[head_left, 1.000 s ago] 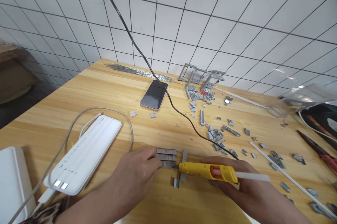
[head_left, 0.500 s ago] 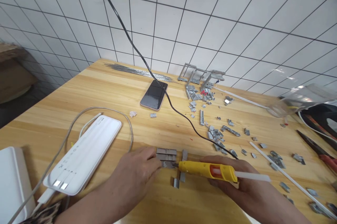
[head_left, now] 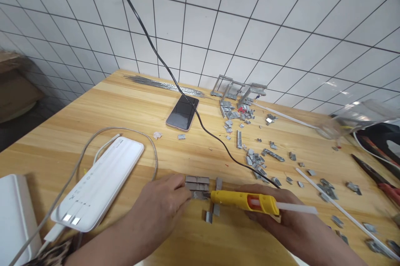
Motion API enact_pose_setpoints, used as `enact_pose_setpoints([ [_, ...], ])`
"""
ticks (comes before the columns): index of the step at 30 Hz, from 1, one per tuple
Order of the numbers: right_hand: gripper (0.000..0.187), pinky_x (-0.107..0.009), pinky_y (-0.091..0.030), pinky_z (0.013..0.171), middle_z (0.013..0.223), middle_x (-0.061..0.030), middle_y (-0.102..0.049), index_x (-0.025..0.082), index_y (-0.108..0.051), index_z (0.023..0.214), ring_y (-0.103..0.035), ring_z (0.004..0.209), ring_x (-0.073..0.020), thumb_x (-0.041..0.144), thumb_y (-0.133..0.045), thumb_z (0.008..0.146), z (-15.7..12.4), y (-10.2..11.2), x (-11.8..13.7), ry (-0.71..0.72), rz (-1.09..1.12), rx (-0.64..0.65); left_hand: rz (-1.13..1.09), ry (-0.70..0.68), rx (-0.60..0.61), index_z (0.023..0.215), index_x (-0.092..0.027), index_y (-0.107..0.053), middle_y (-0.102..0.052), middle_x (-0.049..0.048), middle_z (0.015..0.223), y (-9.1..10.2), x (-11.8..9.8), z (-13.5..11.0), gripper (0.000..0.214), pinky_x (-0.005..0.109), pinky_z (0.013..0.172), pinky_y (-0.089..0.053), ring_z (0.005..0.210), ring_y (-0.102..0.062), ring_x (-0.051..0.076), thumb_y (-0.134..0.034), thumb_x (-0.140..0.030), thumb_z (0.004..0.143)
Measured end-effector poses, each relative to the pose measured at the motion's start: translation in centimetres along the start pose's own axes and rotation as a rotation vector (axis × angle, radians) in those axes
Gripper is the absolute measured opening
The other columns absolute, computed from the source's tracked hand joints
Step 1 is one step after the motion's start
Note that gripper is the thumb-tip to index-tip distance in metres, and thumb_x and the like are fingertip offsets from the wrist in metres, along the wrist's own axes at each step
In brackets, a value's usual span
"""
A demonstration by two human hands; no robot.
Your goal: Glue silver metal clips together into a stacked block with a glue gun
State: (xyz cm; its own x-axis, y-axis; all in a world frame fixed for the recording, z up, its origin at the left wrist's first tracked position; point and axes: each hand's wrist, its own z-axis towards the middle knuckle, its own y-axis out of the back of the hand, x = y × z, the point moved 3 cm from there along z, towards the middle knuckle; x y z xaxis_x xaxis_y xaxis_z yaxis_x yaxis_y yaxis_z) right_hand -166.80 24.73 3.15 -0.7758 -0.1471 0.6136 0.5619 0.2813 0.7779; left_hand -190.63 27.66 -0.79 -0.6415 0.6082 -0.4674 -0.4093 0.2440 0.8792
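Note:
My right hand (head_left: 281,212) is wrapped round a yellow hot glue gun (head_left: 231,200), with a white glue stick (head_left: 298,208) poking out of its back end. The gun lies nearly level, its nozzle pointing left at a small block of grey metal strips (head_left: 196,183). My left hand (head_left: 167,199) has its fingers closed on the left end of that block, and the fingertips are partly hidden. Small grey metal pieces (head_left: 208,216) lie just below and beside the nozzle.
A black cord (head_left: 215,135) crosses the table to the glue gun. Behind are a phone (head_left: 183,113) and thin metal rods (head_left: 165,85). A white power bank (head_left: 98,182) lies left. Grey metal scraps (head_left: 254,160), a long glue stick (head_left: 343,212) and pliers (head_left: 375,174) lie right.
The glue gun and my right hand have shifted very slightly left. My left hand and the metal block stay where they were.

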Motion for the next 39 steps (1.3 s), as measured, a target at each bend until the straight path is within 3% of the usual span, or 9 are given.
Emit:
enact_pose_setpoints([
  [8, 0.027, -0.025, -0.058, 0.076, 0.103, -0.0043, -0.073, 0.027, -0.066, 0.110, -0.069, 0.089, -0.0207, 0.032, -0.056, 0.086, -0.44, 0.42, -1.04, -0.012, -0.036, 0.009, 0.009, 0.016, 0.021, 0.075, -0.018, -0.066, -0.058, 0.0025, 0.075, -0.10, 0.09, 0.10, 0.027, 0.027, 0.059, -0.044, 0.068, -0.057, 0.017, -0.045, -0.010, 0.089],
  [14, 0.028, -0.025, -0.057, 0.072, 0.106, -0.0055, -0.072, 0.027, -0.066, 0.112, -0.069, 0.087, -0.0195, 0.034, -0.051, 0.090, -0.05, 0.22, -0.43, 0.012, 0.024, 0.071, 0.010, 0.016, 0.020, 0.076, -0.018, -0.066, -0.058, 0.0027, 0.077, 0.02, 0.15, -0.04, 0.026, 0.027, 0.059, -0.045, 0.069, -0.057, 0.017, -0.045, -0.010, 0.089],
  [21, 0.026, -0.026, -0.057, 0.073, 0.103, -0.0051, -0.072, 0.026, -0.066, 0.110, -0.069, 0.086, -0.0209, 0.033, -0.052, 0.089, 0.11, -0.13, -0.52, 0.010, 0.028, 0.015, 0.004, -0.002, -0.001, 0.077, -0.019, -0.066, -0.058, 0.0027, 0.076, -0.14, -0.02, 0.02, 0.027, 0.027, 0.060, -0.045, 0.069, -0.057, 0.017, -0.044, -0.011, 0.090],
  [24, 0.027, -0.026, -0.056, 0.075, 0.106, -0.0054, -0.071, 0.026, -0.064, 0.112, -0.068, 0.087, -0.0200, 0.033, -0.051, 0.090, 0.04, -0.03, -0.61, 0.010, 0.043, 0.056, 0.007, 0.005, -0.005, 0.075, -0.019, -0.066, -0.058, 0.0024, 0.076, -0.11, -0.02, -0.08, 0.027, 0.027, 0.059, -0.044, 0.069, -0.057, 0.016, -0.044, -0.011, 0.090],
  [30, 0.020, -0.027, -0.055, 0.070, 0.096, -0.0045, -0.072, 0.025, -0.066, 0.100, -0.067, 0.081, -0.0200, 0.031, -0.050, 0.090, -0.01, 0.35, -0.42, 0.018, 0.028, 0.092, 0.007, 0.026, 0.028, 0.076, -0.019, -0.066, -0.059, 0.0024, 0.078, -0.16, 0.05, -0.05, 0.025, 0.027, 0.061, -0.045, 0.071, -0.058, 0.017, -0.046, -0.010, 0.088],
  [34, 0.026, -0.028, -0.055, 0.073, 0.103, -0.0052, -0.071, 0.026, -0.065, 0.111, -0.067, 0.084, -0.0202, 0.033, -0.051, 0.090, 0.15, 0.08, -0.24, 0.004, 0.059, 0.063, 0.008, 0.021, 0.016, 0.077, -0.020, -0.066, -0.059, 0.0020, 0.077, -0.12, 0.02, 0.00, 0.025, 0.026, 0.061, -0.045, 0.071, -0.058, 0.016, -0.047, -0.010, 0.088],
  [39, 0.030, -0.031, -0.055, 0.074, 0.105, -0.0080, -0.071, 0.024, -0.063, 0.116, -0.067, 0.085, -0.0215, 0.032, -0.048, 0.092, 0.19, -0.21, -0.23, -0.005, 0.108, 0.131, 0.012, -0.004, -0.022, 0.075, -0.020, -0.065, -0.059, 0.0016, 0.076, -0.10, 0.18, -0.10, 0.026, 0.025, 0.060, -0.044, 0.069, -0.057, 0.015, -0.045, -0.011, 0.089],
])
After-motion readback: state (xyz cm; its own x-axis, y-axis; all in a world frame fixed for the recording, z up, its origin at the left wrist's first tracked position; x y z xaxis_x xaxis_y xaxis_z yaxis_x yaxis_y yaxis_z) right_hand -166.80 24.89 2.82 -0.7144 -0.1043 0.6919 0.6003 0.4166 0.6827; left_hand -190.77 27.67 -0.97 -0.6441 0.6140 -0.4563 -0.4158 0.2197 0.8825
